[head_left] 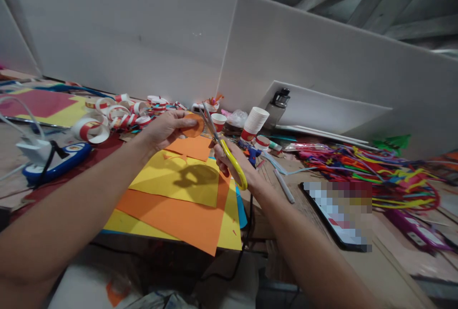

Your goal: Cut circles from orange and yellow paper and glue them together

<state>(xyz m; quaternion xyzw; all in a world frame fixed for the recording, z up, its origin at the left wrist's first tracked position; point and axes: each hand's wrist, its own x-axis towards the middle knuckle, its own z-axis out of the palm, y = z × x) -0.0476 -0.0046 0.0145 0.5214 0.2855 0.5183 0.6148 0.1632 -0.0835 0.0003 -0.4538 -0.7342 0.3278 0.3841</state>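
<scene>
Between thumb and fingers, my left hand [167, 128] pinches a small rounded piece of orange paper [194, 126]. My right hand [229, 158] grips a pair of scissors [229, 154] with yellow handles. The scissor blades point up and sit right beside the right edge of the orange piece; whether they touch it I cannot tell. Below both hands lie a yellow sheet [153, 182] and a larger orange sheet [171, 216], stacked with more coloured paper. Shadows of the hands and scissors fall on the yellow sheet.
Cut paper-cup rings [93, 128] lie at the back left, near a blue power strip [57, 161]. Stacked paper cups [255, 122] and a dark bottle [277, 108] stand behind. On the right are a phone [334, 216] and a heap of colourful pipe cleaners [372, 170].
</scene>
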